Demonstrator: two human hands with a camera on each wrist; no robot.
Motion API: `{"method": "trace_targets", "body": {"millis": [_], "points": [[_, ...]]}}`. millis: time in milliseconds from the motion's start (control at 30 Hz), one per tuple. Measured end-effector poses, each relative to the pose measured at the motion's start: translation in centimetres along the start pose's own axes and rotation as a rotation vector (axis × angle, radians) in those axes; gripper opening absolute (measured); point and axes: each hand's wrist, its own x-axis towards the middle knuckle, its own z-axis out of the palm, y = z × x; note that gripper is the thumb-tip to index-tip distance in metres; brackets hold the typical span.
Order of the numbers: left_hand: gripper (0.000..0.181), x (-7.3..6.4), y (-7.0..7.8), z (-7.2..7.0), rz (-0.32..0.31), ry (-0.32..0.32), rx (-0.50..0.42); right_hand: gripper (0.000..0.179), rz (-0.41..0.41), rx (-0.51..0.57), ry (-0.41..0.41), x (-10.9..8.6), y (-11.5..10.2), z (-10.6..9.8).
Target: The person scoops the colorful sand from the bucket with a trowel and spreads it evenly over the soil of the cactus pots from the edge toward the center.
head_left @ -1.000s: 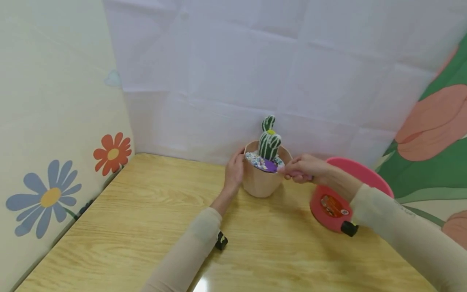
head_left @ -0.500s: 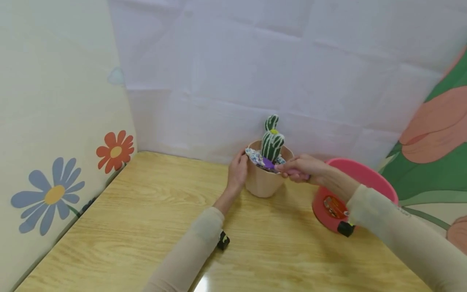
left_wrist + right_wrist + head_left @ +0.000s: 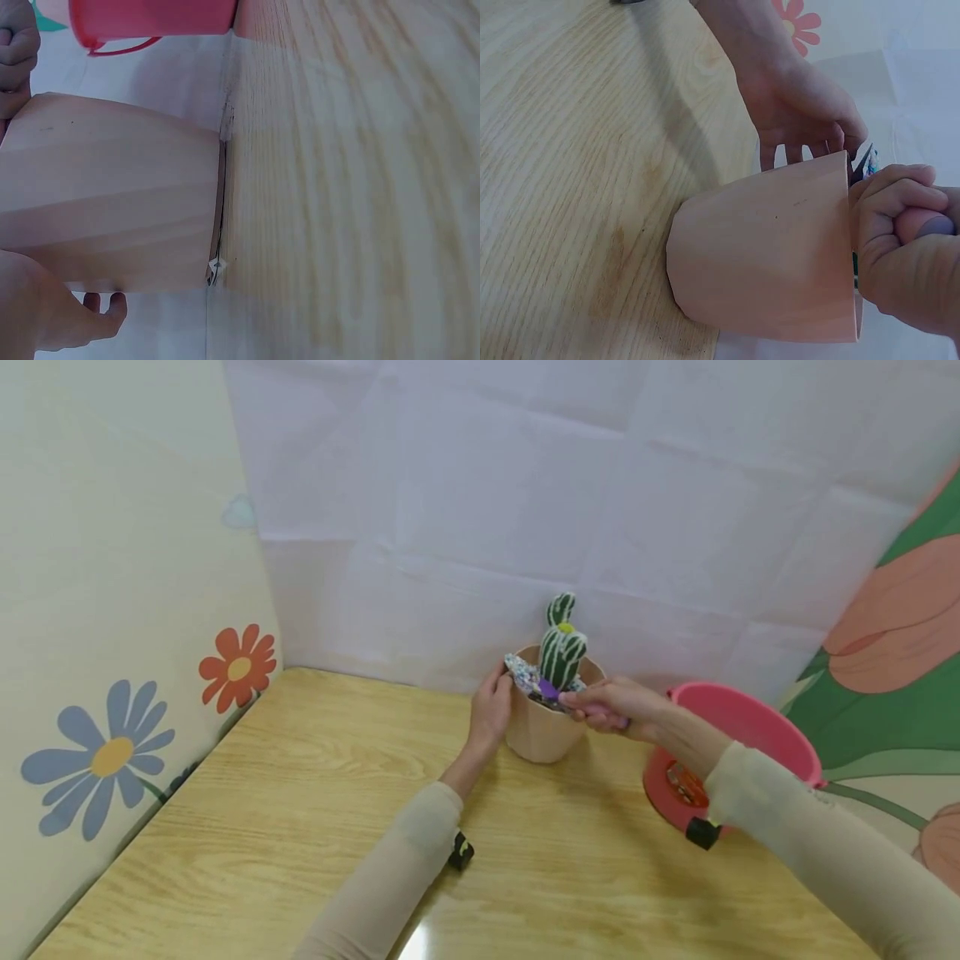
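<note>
In the head view, a beige flower pot (image 3: 543, 735) stands at the back of the table with a green knitted cactus (image 3: 561, 656) inside. My left hand (image 3: 491, 706) holds its left side, thumb up by the rim and fingers along the wall. My right hand (image 3: 611, 702) grips the pink handle of a small shovel (image 3: 550, 690) over the pot's mouth. Its purple blade slants beside the cactus, with small multicoloured pebbles (image 3: 522, 670) on and around it. In the right wrist view, the end of the pink handle (image 3: 922, 223) pokes out of the curled right fist.
A pink bucket (image 3: 738, 722) stands to the right, partly behind the right forearm. The wooden table (image 3: 300, 802) meets a white cloth (image 3: 450, 527) close behind the pot. Flower-printed panels flank both sides.
The shovel blade has tipped, its far edge rising toward the left rim with the pebbles. My right hand has shifted slightly left and up. My left hand stays at the pot.
</note>
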Motion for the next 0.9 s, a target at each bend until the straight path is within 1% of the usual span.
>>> {"method": "trace_targets", "body": {"millis": [167, 400, 567, 733, 900], "points": [[0.048, 0.05, 0.05, 0.11, -0.012, -0.018, -0.003, 0.022, 0.004, 0.031, 0.006, -0.14, 0.12, 0.17], [0.048, -0.10, 0.15, 0.06, -0.018, 0.000, 0.016, 0.017, 0.023, 0.103, 0.001, -0.05, 0.02, 0.27], [0.048, -0.10, 0.24, 0.00, -0.009, 0.000, 0.010, 0.017, 0.043, 0.149, -0.021, 0.19, -0.16, 0.42], [0.050, -0.04, 0.11, 0.03, -0.020, -0.012, 0.003, 0.016, 0.047, 0.195, -0.041, 0.19, -0.14, 0.36], [0.050, 0.05, 0.09, -0.01, -0.028, -0.014, 0.001, 0.019, 0.059, 0.230, -0.061, -0.04, 0.03, 0.20]]}}
